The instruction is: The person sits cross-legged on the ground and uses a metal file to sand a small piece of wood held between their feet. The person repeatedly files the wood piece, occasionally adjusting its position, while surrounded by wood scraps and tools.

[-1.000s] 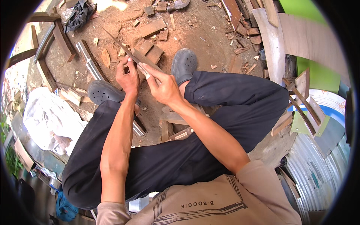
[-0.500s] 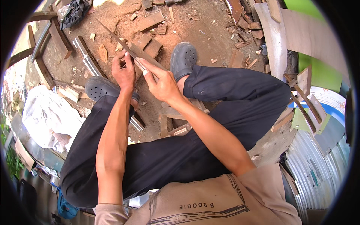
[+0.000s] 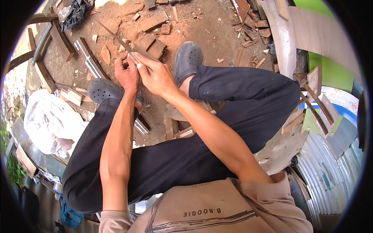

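A long, thin, brownish strip [image 3: 115,38], tapering to a point at its far left end, slants out from between my hands above the ground. I cannot make out whether it is wood or metal. My right hand [image 3: 158,77] is closed round its near end, with the fingers pressed along it. My left hand [image 3: 126,74] is curled, its thumb and fingertips pinched at the strip's edge beside the right fingertips. What lies inside the left fingers is hidden. Just beyond the hands, wooden blocks [image 3: 156,49] lie on the ground.
Dark clogs [image 3: 188,59] are on my feet, on both sides of my hands. Wooden offcuts [image 3: 154,21] and sawdust cover the ground ahead. A white cloth [image 3: 52,122] lies at left, near wooden beams [image 3: 62,40]. Boards [image 3: 280,37] and corrugated metal sheet [image 3: 324,171] stand at right.
My right hand has slid a little toward the far left along the strip, closer to my left hand. The left hand has barely moved.
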### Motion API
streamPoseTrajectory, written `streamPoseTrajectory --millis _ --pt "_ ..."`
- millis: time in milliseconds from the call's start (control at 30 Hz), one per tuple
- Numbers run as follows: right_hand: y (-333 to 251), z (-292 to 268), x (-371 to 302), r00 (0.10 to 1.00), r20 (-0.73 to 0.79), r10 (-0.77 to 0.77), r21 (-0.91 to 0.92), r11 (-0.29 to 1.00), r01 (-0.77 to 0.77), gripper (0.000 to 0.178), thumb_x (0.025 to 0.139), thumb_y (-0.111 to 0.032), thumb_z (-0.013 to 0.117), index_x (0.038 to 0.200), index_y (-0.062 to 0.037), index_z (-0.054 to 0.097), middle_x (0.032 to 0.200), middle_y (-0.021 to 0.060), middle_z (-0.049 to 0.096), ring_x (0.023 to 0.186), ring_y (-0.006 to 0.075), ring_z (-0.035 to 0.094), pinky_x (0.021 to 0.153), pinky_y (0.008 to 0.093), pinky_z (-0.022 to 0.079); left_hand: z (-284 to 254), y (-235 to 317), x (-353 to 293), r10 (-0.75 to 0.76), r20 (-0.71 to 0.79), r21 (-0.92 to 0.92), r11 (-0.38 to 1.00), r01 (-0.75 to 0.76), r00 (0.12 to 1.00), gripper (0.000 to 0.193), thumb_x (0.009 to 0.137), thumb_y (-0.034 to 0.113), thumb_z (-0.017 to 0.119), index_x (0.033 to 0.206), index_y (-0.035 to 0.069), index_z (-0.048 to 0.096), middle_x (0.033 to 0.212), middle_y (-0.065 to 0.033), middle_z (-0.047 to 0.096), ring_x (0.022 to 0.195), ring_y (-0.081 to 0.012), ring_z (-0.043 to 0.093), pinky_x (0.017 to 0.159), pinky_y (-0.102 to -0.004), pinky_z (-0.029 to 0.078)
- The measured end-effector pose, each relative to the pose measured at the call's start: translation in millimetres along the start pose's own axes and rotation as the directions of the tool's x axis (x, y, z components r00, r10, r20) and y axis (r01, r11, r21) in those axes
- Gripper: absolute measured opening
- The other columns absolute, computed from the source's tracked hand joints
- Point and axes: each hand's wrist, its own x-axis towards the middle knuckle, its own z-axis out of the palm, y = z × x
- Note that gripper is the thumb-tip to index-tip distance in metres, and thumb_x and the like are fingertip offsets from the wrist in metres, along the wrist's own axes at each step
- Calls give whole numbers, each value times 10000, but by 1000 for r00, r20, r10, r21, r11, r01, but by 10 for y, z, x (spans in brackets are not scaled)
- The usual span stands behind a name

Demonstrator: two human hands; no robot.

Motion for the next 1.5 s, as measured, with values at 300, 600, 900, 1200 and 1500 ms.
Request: streamPoseTrajectory --millis 300,600,900,1200,1500 --pt "-169 -793 -1137 994 94 58 -44 998 -54 400 1029 -50 525 1416 50 547 1366 196 648 1256 236 635 1049 309 473 32 65 53 -21 -62 -68 998 17 998 140 997 152 671 1072 35 686 1047 -75 701 860 -154 683 727 -301 566" --pt "-128 -567 -992 1000 26 -8 20 1000 7 399 1022 -92 556 1399 37 563 1354 201 649 1243 256 645 1003 326 501 23 -70 2 -22 -60 -51 999 19 998 172 1005 178 666 1107 40 684 1122 -84 706 889 -169 680 765 -305 558" --pt "300 -144 -90 990 -20 -143 52 988 144 389 1015 -88 550 1393 -4 581 1350 200 645 1247 276 635 1000 336 508 78 -12 100 -23 27 -81 996 25 999 161 1010 158 659 1103 28 668 1165 -102 689 910 -165 677 758 -298 570" --pt "-188 -947 -1542 995 93 29 -79 997 -22 412 1018 -47 543 1422 28 547 1371 177 645 1279 253 622 1027 332 495 95 92 24 -76 -46 -242 968 63 996 209 1036 181 629 1178 28 634 1206 -88 679 905 -148 682 792 -309 623" --pt "32 -241 -311 996 39 -82 51 995 80 395 1018 -126 534 1396 -22 585 1333 207 648 1250 323 629 997 331 502 44 -126 102 -12 -10 -124 992 11 1000 196 1016 147 649 1162 17 640 1215 -119 636 927 -174 684 767 -301 595"
